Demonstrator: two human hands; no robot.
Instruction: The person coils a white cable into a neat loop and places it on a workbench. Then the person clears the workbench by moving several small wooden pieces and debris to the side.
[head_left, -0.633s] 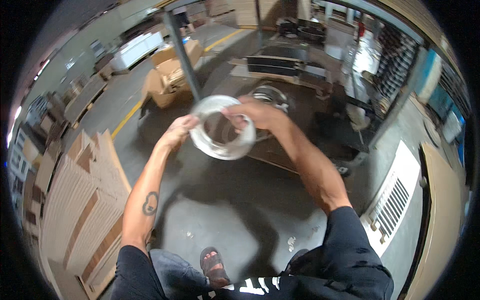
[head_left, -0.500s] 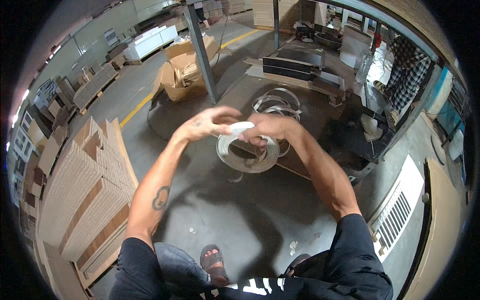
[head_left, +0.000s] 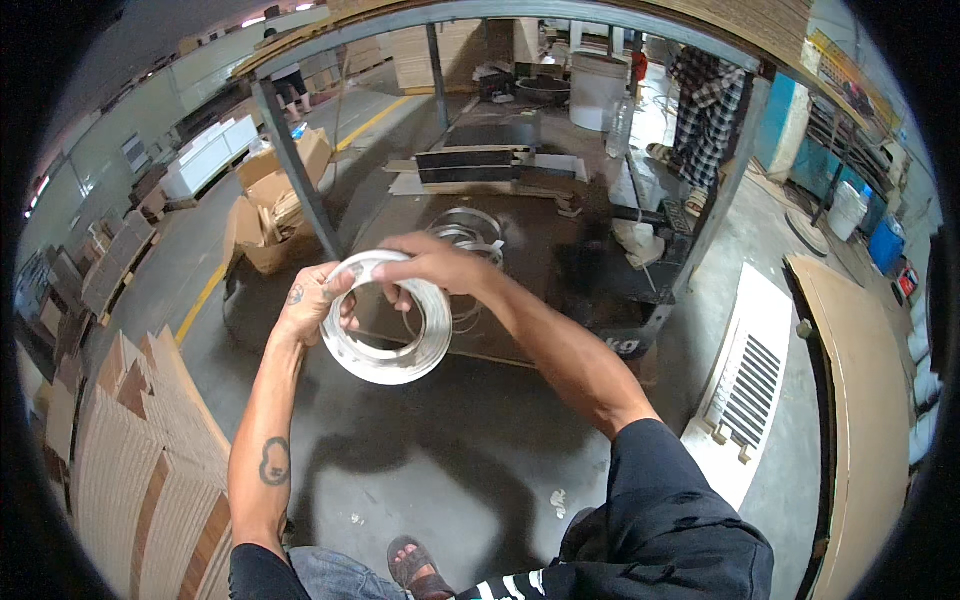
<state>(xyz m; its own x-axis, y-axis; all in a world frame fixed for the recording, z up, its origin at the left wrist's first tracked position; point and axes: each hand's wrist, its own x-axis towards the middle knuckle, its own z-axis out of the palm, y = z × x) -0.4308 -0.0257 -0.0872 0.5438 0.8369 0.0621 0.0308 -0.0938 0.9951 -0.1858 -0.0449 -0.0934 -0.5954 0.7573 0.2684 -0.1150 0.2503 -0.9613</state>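
A white roll of flat banding (head_left: 395,370) hangs upright in front of me, its open centre facing me. My left hand (head_left: 312,305) grips its left side, fingers curled through the hole and thumb at the rim. Across the top, my right hand (head_left: 432,264) holds the ring with its fingers reaching into the centre; motion blurs it slightly. Behind my right hand, loose loops of similar pale strip (head_left: 468,225) lie on the low shelf under the table.
A metal-legged table (head_left: 285,140) stands ahead, with dark and pale boards (head_left: 465,165) on its lower shelf. Stacked panels (head_left: 140,450) rise at my left. A slotted white panel (head_left: 745,380) lies on the right. A person in checked trousers (head_left: 700,110) stands beyond the table.
My view has shifted to the right and tilted up. The roll has turned more face-on to me. My left hand, loosely open beside it before, has closed around its left side.
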